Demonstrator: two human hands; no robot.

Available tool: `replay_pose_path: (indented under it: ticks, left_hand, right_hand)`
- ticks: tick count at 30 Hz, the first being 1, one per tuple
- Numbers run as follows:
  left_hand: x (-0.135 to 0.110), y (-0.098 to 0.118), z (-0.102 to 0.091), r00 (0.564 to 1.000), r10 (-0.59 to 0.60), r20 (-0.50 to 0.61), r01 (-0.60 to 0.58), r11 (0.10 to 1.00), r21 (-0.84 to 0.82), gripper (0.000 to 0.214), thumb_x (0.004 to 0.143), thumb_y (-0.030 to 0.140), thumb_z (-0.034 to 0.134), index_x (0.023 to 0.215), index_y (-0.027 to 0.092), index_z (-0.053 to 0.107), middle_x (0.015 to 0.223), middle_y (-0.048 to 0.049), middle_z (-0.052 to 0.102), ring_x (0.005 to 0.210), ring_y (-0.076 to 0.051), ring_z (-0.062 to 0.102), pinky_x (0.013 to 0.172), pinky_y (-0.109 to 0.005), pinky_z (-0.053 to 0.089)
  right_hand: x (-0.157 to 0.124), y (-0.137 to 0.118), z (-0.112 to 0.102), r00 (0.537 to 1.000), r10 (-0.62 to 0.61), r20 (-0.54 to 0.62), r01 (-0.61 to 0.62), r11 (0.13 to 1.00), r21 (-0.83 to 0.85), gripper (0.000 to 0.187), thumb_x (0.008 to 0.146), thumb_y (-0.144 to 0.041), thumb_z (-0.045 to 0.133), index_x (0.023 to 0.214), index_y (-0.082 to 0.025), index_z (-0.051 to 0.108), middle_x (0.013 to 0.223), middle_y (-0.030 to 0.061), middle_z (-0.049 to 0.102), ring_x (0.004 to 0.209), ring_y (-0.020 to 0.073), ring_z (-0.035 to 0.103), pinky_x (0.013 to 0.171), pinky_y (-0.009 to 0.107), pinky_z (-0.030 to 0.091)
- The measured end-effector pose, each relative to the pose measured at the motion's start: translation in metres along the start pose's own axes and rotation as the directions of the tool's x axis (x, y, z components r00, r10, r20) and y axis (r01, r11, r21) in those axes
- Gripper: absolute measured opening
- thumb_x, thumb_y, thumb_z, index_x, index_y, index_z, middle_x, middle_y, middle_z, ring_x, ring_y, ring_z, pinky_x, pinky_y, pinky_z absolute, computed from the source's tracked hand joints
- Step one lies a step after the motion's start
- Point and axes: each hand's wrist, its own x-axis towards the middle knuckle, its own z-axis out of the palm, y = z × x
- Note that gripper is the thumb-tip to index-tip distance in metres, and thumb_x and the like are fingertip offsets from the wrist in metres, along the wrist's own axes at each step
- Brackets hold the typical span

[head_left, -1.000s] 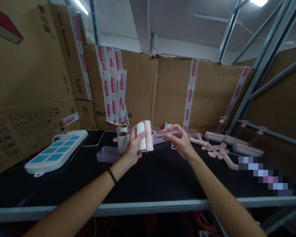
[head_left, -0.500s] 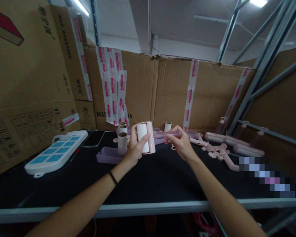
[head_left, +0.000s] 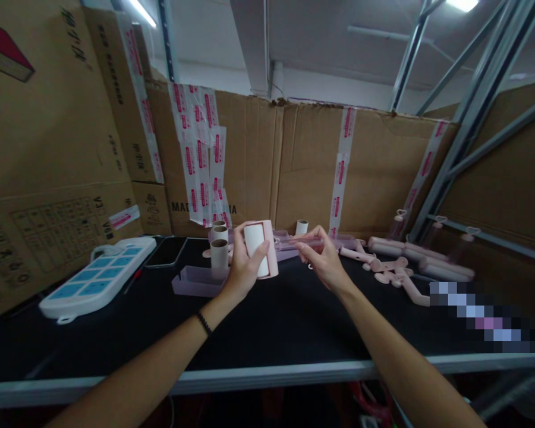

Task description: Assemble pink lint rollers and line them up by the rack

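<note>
My left hand (head_left: 245, 261) is closed around a lint roller, a white roll (head_left: 255, 245) set in a pale pink holder (head_left: 271, 249). Its thumb lies across the white roll. Just to the right, my right hand (head_left: 323, 261) is pinched, thumb and fingers close together. Whatever it may hold blends with the translucent pinkish pieces behind, and I cannot make it out. Upright white rolls (head_left: 219, 252) with brown cores stand left of my left hand, beside a translucent purple tray (head_left: 196, 282). Another white roll (head_left: 302, 227) stands behind my right hand.
Pink handles (head_left: 395, 270) and several pink-and-white rollers (head_left: 446, 268) lie to the right. On the left are a white power strip (head_left: 98, 279) with blue panels and a phone (head_left: 166, 252). Cardboard walls (head_left: 312, 160) close off the back of the black table (head_left: 267, 333).
The view has shifted slightly. My right hand's fingers have drawn closer together, and the pinkish strip at their tips is harder to see. The left hand keeps hold of the lint roller.
</note>
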Motion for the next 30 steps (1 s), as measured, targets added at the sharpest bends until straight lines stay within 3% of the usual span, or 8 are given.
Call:
replay_pose_path:
  ticks: [5, 16, 21, 27, 30]
  left_hand:
    - [-0.001, 0.001, 0.000, 0.998, -0.061, 0.013, 0.062, 0.996, -0.066, 0.053, 0.082, 0.035, 0.075, 0.129, 0.029, 0.051, 0.118, -0.0042, 0.060, 0.098, -0.019, 0.059, 0.086, -0.027, 0.050]
    - [-0.002, 0.005, 0.002, 0.998, 0.028, 0.056, -0.027, 0.999, -0.019, 0.050, 0.083, 0.033, 0.074, 0.128, 0.027, 0.051, 0.121, -0.0055, 0.059, 0.105, -0.021, 0.059, 0.096, -0.031, 0.047]
    - [-0.001, 0.007, 0.004, 0.999, 0.050, 0.000, -0.050, 0.998, -0.025, 0.050, 0.080, 0.031, 0.076, 0.125, 0.026, 0.053, 0.121, -0.0053, 0.060, 0.104, -0.021, 0.060, 0.094, -0.030, 0.047]
    - [-0.005, 0.001, 0.005, 0.996, 0.081, -0.020, -0.081, 0.997, 0.009, 0.053, 0.079, 0.028, 0.077, 0.125, 0.026, 0.052, 0.123, -0.0059, 0.058, 0.107, -0.021, 0.060, 0.094, -0.030, 0.047]
    - [-0.008, -0.001, 0.006, 0.998, 0.019, 0.052, -0.017, 0.999, -0.043, 0.057, 0.077, 0.029, 0.080, 0.124, 0.026, 0.048, 0.119, -0.0047, 0.059, 0.099, -0.019, 0.062, 0.087, -0.029, 0.050]
  right_hand:
    - [0.000, 0.000, -0.002, 1.000, -0.002, 0.005, 0.002, 1.000, -0.015, 0.038, 0.084, -0.047, 0.076, 0.088, -0.025, 0.045, 0.098, 0.0007, 0.072, 0.059, 0.0103, 0.053, 0.057, 0.025, 0.044]
    - [-0.002, 0.001, 0.004, 1.000, 0.024, 0.008, -0.024, 1.000, -0.014, 0.036, 0.084, -0.047, 0.076, 0.087, -0.025, 0.047, 0.080, -0.0024, 0.065, 0.058, 0.0112, 0.052, 0.057, 0.026, 0.043]
    - [0.002, 0.005, 0.006, 0.998, 0.049, -0.041, -0.049, 0.999, 0.012, 0.039, 0.082, -0.049, 0.077, 0.085, -0.025, 0.045, 0.059, -0.0074, 0.053, 0.052, 0.0117, 0.049, 0.053, 0.026, 0.039]
    - [0.005, 0.004, 0.012, 0.985, 0.102, -0.137, -0.085, 0.988, 0.129, 0.038, 0.078, -0.046, 0.080, 0.080, -0.023, 0.050, 0.063, -0.0066, 0.051, 0.048, 0.0084, 0.044, 0.047, 0.025, 0.033]
    - [0.009, 0.006, 0.005, 0.977, 0.098, -0.187, -0.064, 0.982, 0.178, 0.040, 0.075, -0.045, 0.082, 0.080, -0.023, 0.050, 0.065, -0.0062, 0.052, 0.051, 0.0084, 0.046, 0.047, 0.023, 0.035]
